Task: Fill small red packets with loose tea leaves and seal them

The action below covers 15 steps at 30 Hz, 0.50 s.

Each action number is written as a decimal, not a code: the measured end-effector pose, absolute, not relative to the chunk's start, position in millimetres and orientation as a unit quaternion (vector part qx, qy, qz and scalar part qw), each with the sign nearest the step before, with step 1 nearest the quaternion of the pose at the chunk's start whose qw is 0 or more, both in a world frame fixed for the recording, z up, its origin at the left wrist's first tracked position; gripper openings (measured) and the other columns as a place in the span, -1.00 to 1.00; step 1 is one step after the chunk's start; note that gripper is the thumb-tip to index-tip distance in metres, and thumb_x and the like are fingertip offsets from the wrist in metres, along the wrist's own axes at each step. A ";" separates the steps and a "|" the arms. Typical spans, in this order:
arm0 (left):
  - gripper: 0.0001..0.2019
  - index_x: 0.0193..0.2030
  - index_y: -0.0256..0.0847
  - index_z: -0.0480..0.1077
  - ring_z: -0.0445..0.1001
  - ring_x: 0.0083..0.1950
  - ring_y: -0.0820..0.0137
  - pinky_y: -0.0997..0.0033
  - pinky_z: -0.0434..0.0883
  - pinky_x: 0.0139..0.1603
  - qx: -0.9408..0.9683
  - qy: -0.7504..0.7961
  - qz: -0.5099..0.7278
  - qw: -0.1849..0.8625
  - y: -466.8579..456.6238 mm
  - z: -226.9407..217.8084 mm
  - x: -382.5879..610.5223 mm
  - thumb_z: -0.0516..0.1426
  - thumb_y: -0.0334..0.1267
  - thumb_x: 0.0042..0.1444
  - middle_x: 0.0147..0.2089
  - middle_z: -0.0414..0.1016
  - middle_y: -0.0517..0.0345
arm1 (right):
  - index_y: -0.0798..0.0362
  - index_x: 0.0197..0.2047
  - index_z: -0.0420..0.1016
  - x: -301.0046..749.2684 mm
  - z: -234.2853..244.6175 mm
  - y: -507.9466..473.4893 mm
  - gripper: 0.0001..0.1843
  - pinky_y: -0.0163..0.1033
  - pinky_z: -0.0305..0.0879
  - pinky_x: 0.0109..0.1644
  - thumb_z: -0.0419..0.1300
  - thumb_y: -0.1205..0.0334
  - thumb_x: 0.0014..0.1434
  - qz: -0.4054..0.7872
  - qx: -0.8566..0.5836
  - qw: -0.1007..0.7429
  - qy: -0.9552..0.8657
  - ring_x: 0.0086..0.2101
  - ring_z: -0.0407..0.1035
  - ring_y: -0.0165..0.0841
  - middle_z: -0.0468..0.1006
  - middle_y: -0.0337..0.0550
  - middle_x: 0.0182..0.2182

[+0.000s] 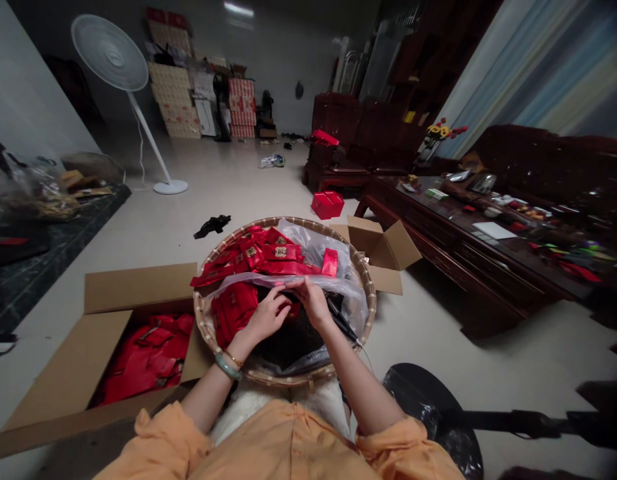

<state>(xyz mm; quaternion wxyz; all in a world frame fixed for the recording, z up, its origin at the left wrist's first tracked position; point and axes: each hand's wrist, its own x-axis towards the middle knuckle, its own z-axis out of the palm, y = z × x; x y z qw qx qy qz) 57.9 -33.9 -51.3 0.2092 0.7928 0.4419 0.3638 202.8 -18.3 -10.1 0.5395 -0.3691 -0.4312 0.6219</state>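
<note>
A round woven bamboo basket (284, 373) rests on my lap, lined with a transparent plastic bag (313, 243). Many red foil packets (268, 257) with gold labels lie heaped in its far half. My left hand (265, 315) and my right hand (311, 301) meet near the basket's centre, fingertips on the plastic edge above a dark gap. A small red piece shows between them, and I cannot tell whether they pinch it. A black corded tool (341, 319) lies just beyond my right hand. Another red packet bundle (233, 310) sits beside my left hand.
An open cardboard box (138, 347) full of red packets stands to my left, and another box (383, 250) sits behind the basket. A black bag (428, 417) lies at my right. A cluttered wooden table (468, 260), a red box (327, 204) and a standing fan (111, 53) stand farther off.
</note>
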 end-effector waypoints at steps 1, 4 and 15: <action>-0.85 -0.24 -0.22 0.40 0.29 0.17 0.20 0.14 0.42 0.05 0.792 0.442 0.365 0.209 -34.1 -50.8 58.0 0.02 -0.32 0.14 0.17 0.21 -0.05 | 0.06 -0.46 0.55 202.4 -9.5 -18.8 -0.51 -0.13 0.25 -0.02 0.05 -0.19 0.06 0.623 -0.368 0.539 -0.431 -0.14 0.41 -0.21 0.59 -0.06 -0.34; -0.86 -0.24 -0.22 0.40 0.30 0.17 0.21 0.15 0.42 0.05 0.791 0.443 0.367 0.209 -34.5 -50.2 58.0 0.02 -0.32 0.13 0.17 0.22 -0.04 | 0.06 -0.49 0.54 201.4 -8.7 -19.8 -0.51 -0.12 0.23 0.01 0.05 -0.18 0.06 0.627 -0.366 0.535 -0.432 -0.12 0.41 -0.20 0.60 -0.06 -0.36; -0.83 -0.22 -0.21 0.38 0.30 0.16 0.23 0.14 0.41 0.05 0.787 0.447 0.366 0.215 -34.2 -53.0 57.4 -0.01 -0.30 0.17 0.18 0.21 -0.04 | 0.03 -0.41 0.55 206.7 -17.4 -20.1 -0.60 -0.09 0.30 -0.04 0.12 -0.14 0.04 0.625 -0.369 0.579 -0.372 -0.23 0.43 -0.22 0.59 -0.08 -0.35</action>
